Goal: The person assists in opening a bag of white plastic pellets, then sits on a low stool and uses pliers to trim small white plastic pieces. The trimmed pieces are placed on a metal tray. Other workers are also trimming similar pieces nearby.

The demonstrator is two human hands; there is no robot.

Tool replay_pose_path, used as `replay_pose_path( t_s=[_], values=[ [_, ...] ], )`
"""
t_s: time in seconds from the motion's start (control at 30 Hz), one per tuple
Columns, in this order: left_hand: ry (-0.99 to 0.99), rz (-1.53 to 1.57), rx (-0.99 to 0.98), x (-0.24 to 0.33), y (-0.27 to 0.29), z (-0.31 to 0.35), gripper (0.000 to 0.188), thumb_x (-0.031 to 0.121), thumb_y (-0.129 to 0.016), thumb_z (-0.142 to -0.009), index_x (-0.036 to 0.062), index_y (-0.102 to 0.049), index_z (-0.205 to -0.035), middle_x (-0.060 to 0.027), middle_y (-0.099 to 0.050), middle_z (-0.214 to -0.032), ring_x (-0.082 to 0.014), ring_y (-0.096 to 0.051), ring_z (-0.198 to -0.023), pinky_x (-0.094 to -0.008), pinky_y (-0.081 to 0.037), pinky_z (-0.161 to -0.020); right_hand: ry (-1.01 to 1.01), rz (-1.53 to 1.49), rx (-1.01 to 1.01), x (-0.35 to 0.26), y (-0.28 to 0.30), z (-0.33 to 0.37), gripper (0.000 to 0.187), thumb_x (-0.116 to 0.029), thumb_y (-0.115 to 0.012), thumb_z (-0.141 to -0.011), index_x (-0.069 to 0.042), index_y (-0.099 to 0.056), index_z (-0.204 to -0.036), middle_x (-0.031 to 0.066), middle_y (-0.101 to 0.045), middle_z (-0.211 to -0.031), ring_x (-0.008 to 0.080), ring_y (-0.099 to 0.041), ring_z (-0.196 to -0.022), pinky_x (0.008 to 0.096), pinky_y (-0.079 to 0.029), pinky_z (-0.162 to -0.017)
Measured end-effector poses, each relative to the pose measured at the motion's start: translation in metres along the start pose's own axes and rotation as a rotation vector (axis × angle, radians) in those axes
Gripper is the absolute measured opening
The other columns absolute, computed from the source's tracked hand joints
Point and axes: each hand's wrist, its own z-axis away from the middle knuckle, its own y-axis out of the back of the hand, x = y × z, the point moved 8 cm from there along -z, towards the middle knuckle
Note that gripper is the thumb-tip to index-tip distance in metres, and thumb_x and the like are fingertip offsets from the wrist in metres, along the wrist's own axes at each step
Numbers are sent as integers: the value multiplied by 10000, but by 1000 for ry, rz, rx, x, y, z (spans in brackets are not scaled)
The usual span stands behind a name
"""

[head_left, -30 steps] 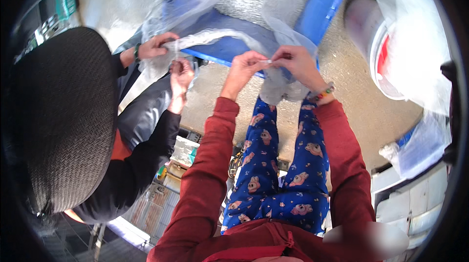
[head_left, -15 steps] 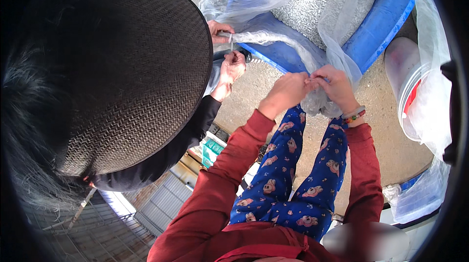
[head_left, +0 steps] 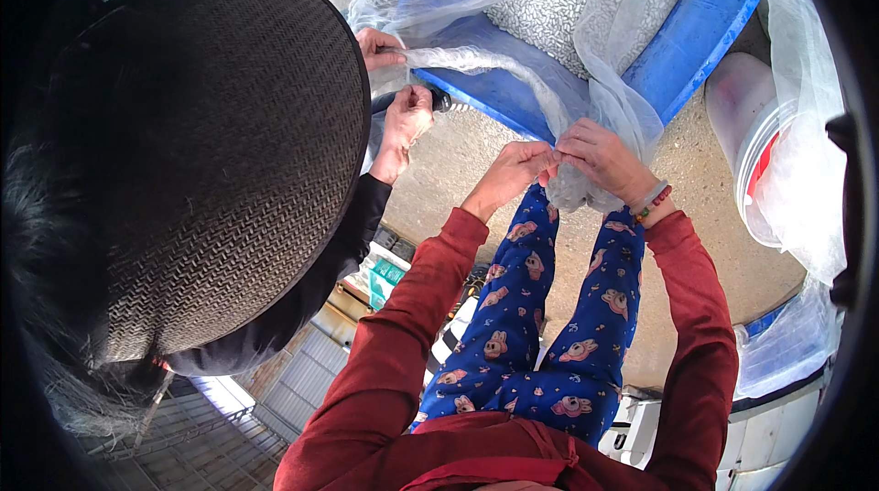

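Sheer white netting point(head_left: 609, 33) drapes over a blue tub point(head_left: 705, 29) that holds many small white pieces point(head_left: 549, 10). At the tub's near corner, my left hand point(head_left: 517, 169) and my right hand point(head_left: 600, 154) meet fingertip to fingertip. Both are closed in a pinch on the gathered netting, though the bit between the fingertips is mostly hidden. A bunch of netting point(head_left: 577, 191) hangs below my right hand. From this corner a twisted length of netting point(head_left: 485, 59) runs left along the rim to another person's hand point(head_left: 377, 47).
Close on my left bends a person in a dark woven hat point(head_left: 238, 152); their other hand point(head_left: 409, 120) pinches near the netting. A whitish bucket point(head_left: 746, 134) lies tipped on the concrete floor at the right, with more netting point(head_left: 806, 198) over its mouth.
The whole view has shifted, so tub and hands appear farther left. My right hand has turned over the bunch, its back showing more, and my left fingertips sit at its fingers.
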Motion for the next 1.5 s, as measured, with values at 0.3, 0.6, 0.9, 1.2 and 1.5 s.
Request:
replay_pose_path(
  t_s=[0.3,0.6,0.9,1.2,1.5],
  values=[
    [-222,88,350,25,12,37,252,95,-510,-839,38,-528,-594,26,-445,-539,-34,-343,-490,-208,-235,-450,48,245,54,16,6,1,162,-68,-551,-767,-23,-565,-922,76,-539,-881,233,-519,-920,308,-450,-800],
    [-241,221,420,21,15,45,241,94,-486,-865,46,-487,-629,13,-487,-657,-61,-389,-601,-223,-296,-559,-266,-90,97,58,-14,6,176,-108,-604,-789,-51,-603,-955,67,-548,-895,229,-528,-895,310,-439,-773],
    [-463,710,244,39,24,-4,242,169,-469,-925,37,-465,-722,-137,-585,-936,-227,-539,-964,-350,-369,-956,-583,-377,285,61,-21,26,435,-108,-668,-716,-103,-555,-1137,80,-559,-871,225,-553,-818,319,-450,-739],
    [-311,649,603,27,0,18,258,79,-406,-876,81,-332,-629,-1,-333,-624,-120,-330,-587,-339,-420,-727,-578,55,498,36,-38,16,104,-79,-619,-745,-88,-601,-847,51,-558,-823,262,-577,-771,352,-470,-648],
    [-353,753,671,20,-8,51,243,74,-390,-864,79,-360,-623,7,-306,-608,-99,-294,-559,-342,-407,-789,-409,-26,467,36,-41,25,45,-63,-617,-759,-83,-610,-798,49,-579,-774,250,-594,-703,336,-476,-611]
  ],
)
